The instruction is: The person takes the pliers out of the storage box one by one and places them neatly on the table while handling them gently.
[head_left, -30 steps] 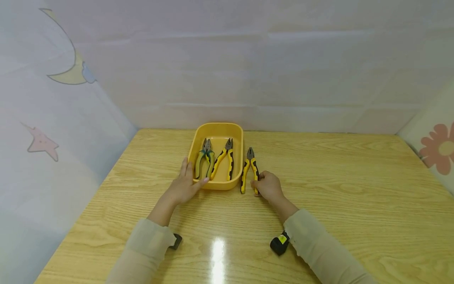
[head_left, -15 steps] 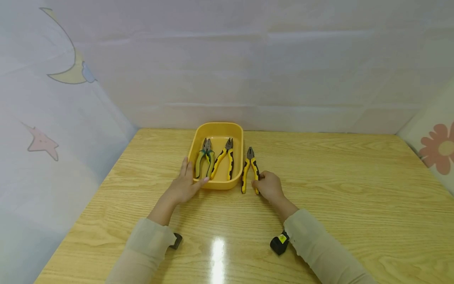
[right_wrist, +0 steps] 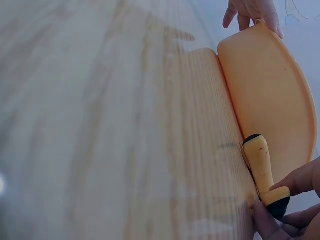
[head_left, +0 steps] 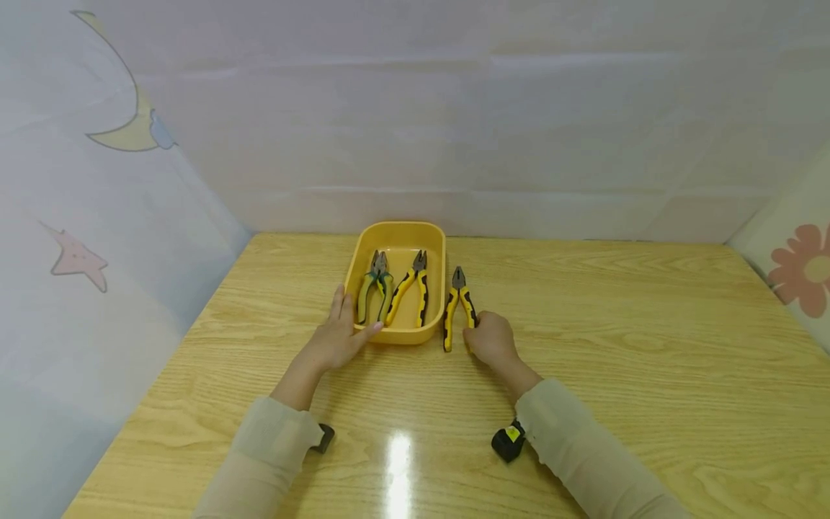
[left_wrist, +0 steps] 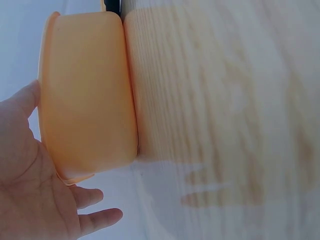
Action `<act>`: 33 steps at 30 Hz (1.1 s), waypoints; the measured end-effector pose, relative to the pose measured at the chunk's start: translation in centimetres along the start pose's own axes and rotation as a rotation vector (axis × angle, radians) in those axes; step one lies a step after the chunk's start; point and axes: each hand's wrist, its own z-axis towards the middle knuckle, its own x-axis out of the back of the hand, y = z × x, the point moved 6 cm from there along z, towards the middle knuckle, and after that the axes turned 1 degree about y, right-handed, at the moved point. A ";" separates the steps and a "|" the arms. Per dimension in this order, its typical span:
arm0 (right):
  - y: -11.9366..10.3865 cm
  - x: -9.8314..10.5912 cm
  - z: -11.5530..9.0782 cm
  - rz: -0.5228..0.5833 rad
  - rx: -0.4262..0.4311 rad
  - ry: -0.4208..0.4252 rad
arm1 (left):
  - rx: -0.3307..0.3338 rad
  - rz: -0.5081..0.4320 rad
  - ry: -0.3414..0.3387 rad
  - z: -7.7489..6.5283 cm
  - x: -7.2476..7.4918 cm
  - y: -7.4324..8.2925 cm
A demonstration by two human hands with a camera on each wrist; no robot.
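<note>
A yellow plastic bin (head_left: 403,336) stands near the back of the table. My left hand (head_left: 332,344) rests against its front left corner, fingers spread along the left side and thumb at the front rim. Inside lie green-handled pliers (head_left: 364,299) and yellow-and-black pliers (head_left: 400,298), jaws toward the back. Just right of the bin, a second pair of yellow-and-black pliers (head_left: 449,321) lies on the table, handles spread. My right hand (head_left: 491,341) pinches the end of their right handle and covers its tip. In the right wrist view, thumb and fingers hold the black-tipped handle (right_wrist: 278,200).
The wooden table (head_left: 616,324) stretches to both sides and forward of the bin. A pale cloth wall (head_left: 486,144) rises directly behind the table's back edge. A black wrist camera (head_left: 508,442) hangs below my right sleeve.
My right hand has closed further over the handle end, hiding the tip that showed earlier. The pliers beside the bin have shifted slightly right. My left hand and the bin stay put.
</note>
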 end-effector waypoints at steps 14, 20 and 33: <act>-0.5 0.2 -0.3 -0.060 -0.005 -0.008 | -0.002 -0.009 -0.002 0.0 0.0 0.0; -0.6 0.2 -0.3 -0.115 0.007 -0.019 | -0.004 0.000 -0.001 0.0 -0.1 0.1; -0.5 0.2 -0.2 -0.130 -0.014 -0.035 | 0.004 -0.005 0.004 -0.2 0.2 0.2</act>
